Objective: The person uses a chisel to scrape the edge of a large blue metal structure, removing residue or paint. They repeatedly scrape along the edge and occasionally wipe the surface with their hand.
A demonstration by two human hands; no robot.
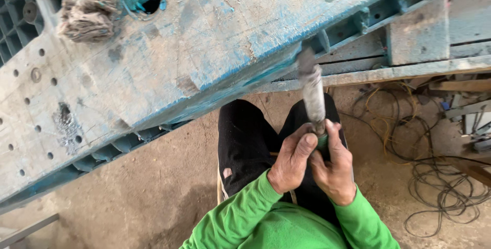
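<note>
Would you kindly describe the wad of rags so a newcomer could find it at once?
Start at the big worn blue metal slab and follow it to its far left end. There lies the wad of rags, a frayed grey-brown bundle, the only soft thing on it.

Both hands, the left hand (290,161) and the right hand (333,166), close together on a grey tool (313,95) whose tip meets the lower edge of the blue metal plate (169,49). That edge bars the way ahead; open room lies only beneath it, above the dirt floor (153,198). The person's black-trousered knees (245,141) crowd the space just below the hands. Toward the right edge, tangled cables (434,177) clutter the floor. A rag wad (88,12) sits near the plate's far left corner.
</note>
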